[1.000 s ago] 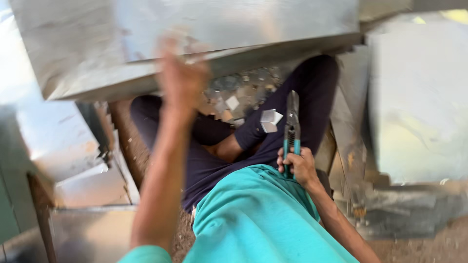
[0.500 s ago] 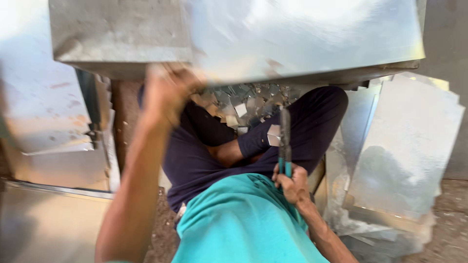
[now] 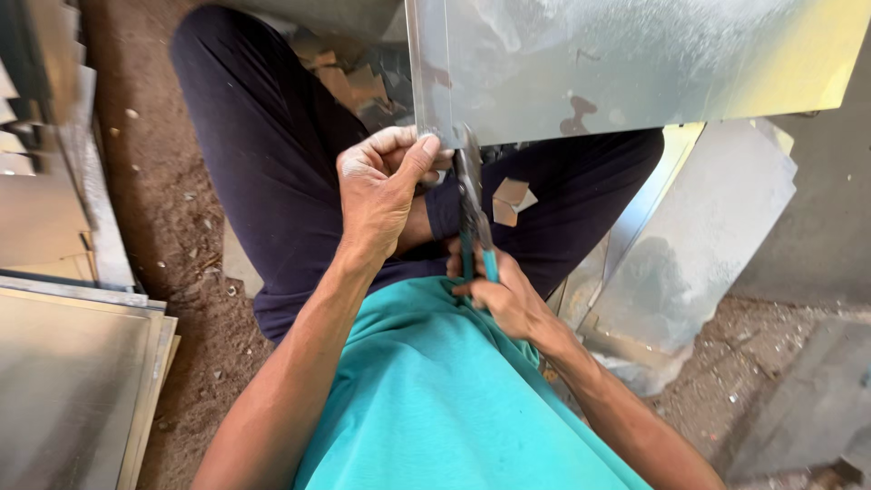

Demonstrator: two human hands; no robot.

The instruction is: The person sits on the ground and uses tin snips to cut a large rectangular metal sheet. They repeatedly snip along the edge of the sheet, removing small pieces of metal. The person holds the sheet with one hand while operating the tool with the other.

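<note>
A large metal sheet (image 3: 635, 63) hangs above the lap, its long edge running left to right. The left hand (image 3: 381, 195) pinches its lower left corner, nearer than the right hand (image 3: 504, 295), which grips the upright snips (image 3: 472, 209) meeting that edge.
</note>
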